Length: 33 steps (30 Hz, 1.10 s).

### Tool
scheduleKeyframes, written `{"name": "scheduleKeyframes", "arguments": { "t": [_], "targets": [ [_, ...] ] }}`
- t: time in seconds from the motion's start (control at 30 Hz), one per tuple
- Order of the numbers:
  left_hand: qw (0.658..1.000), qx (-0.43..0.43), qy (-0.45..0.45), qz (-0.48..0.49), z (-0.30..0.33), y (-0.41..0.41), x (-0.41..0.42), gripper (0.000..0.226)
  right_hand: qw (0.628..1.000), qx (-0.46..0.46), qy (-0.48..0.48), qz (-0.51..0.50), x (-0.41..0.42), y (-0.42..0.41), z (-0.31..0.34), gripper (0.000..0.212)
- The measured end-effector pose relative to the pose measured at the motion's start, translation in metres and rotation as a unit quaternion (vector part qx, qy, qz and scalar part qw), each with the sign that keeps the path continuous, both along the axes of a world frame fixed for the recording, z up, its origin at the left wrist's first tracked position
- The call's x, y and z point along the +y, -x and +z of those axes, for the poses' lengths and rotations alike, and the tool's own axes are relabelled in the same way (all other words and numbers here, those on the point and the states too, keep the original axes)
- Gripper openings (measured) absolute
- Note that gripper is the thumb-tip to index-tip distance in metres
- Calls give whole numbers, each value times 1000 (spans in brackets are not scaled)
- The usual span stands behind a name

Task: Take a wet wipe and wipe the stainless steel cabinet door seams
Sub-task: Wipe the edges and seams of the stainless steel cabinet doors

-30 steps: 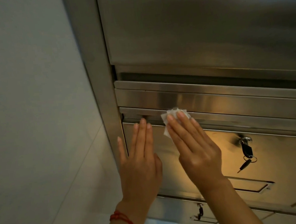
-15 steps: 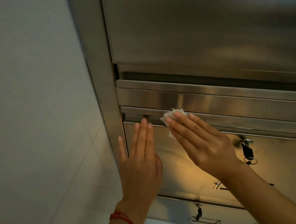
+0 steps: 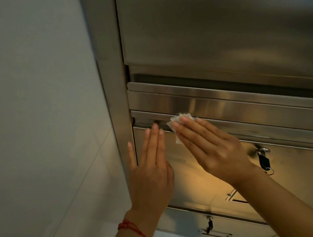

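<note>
A white wet wipe (image 3: pixel 175 122) lies against the horizontal seam at the top of a stainless steel cabinet door (image 3: pixel 302 176). My right hand (image 3: pixel 207 147) presses it there with straight fingers, and most of the wipe is hidden under them. My left hand (image 3: pixel 151 169) rests flat on the same door just left of the right hand, fingers straight, fingertips at the seam, and holds nothing. A red string bracelet circles the left wrist.
A key with a black fob (image 3: pixel 263 160) hangs from the door's lock at right. A second lock with a key (image 3: pixel 209 223) sits on the panel below. A large steel door (image 3: pixel 219 25) is above, a grey tiled wall (image 3: pixel 35 111) at left.
My right hand has turned so its fingers point up and left, with the wrist swung right, and now covers more of the door. The wipe stays at the seam. The left hand has not moved.
</note>
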<state>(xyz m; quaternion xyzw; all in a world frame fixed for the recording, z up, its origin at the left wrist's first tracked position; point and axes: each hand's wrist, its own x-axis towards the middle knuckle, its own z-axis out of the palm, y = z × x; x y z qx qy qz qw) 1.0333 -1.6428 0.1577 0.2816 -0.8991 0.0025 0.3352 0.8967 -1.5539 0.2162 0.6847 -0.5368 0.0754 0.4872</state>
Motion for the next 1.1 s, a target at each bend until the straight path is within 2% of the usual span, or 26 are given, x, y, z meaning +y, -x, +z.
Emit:
{"name": "scheduleKeyframes", "arguments": {
  "t": [0.57, 1.1],
  "targets": [
    [1000, 9, 24, 1, 1, 0, 0, 66, 999, -40, 24, -2, -16, -13, -7, 30],
    [1000, 13, 22, -3, 2, 0, 0, 66, 984, -125, 101, -76, 28, 1, -28, 31]
  ]
}}
